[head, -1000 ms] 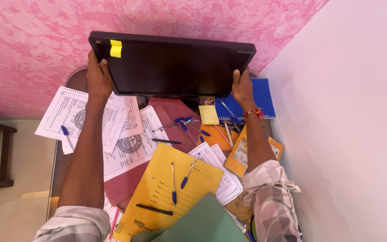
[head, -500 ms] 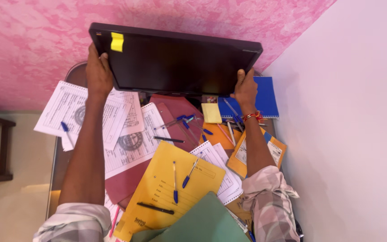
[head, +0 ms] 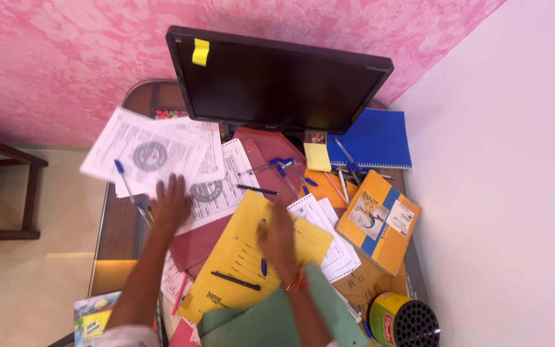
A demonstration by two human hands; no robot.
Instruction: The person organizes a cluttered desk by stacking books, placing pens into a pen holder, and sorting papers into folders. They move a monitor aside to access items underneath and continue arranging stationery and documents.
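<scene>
A black monitor [head: 277,83] with a yellow sticky note [head: 200,52] on its top left corner stands at the back of the cluttered desk, with neither hand on it. My left hand [head: 171,204] lies flat, fingers spread, on printed paper forms [head: 155,151] at the left. My right hand [head: 276,236] rests on a yellow file folder [head: 239,257] in the middle, covering blue pens there. A black pen [head: 235,281] lies on the folder just left of that hand.
A blue spiral notebook [head: 374,141], a yellow sticky pad [head: 317,157], an orange-and-blue book [head: 380,220], a green folder [head: 277,318], loose pens [head: 284,168] and a yellow pen holder [head: 403,319] crowd the desk. A white wall stands at the right, a dark wooden stool [head: 1,193] at the left.
Both hands have let go of the monitor and come down onto the papers and the yellow folder. The monitor now stands on the desk. The view has shifted down and left.
</scene>
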